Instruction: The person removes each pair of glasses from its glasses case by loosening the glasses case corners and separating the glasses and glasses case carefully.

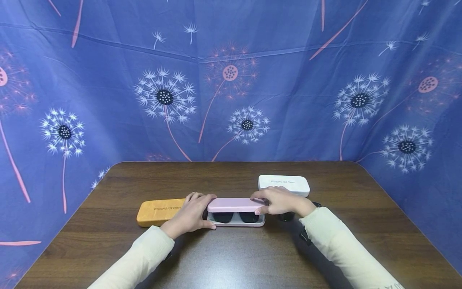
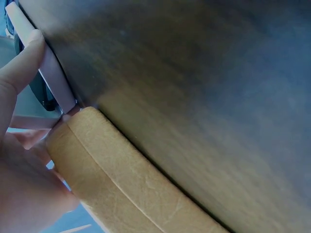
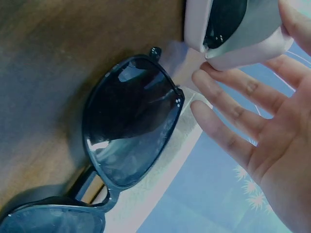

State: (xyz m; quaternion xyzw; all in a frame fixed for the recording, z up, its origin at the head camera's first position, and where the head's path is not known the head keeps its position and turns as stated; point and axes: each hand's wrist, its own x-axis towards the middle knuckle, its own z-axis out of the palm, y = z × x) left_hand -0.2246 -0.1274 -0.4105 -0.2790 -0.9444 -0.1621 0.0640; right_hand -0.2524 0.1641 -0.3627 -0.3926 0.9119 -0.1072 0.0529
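Note:
A pink glasses case [image 1: 231,205] lies at the middle of the table, its lid partly raised. Dark sunglasses [image 1: 249,217] show inside through the front gap. My left hand [image 1: 191,213] grips the case's left end, with the thumb [image 2: 35,53] on the front rim of the base and the fingers behind. On the lid's right end, my right hand [image 1: 281,200] holds with its thumb at the front and fingers over the top and back. Beside and under that hand, a second pair of black sunglasses [image 3: 131,121] lies on the table, largely hidden in the head view.
An orange glasses case [image 1: 155,212] lies shut to the left, close against my left hand. Behind my right hand is a white glasses case [image 1: 285,182], also shut. The brown wooden table [image 1: 231,261] ends at a blue dandelion-print cloth [image 1: 216,32].

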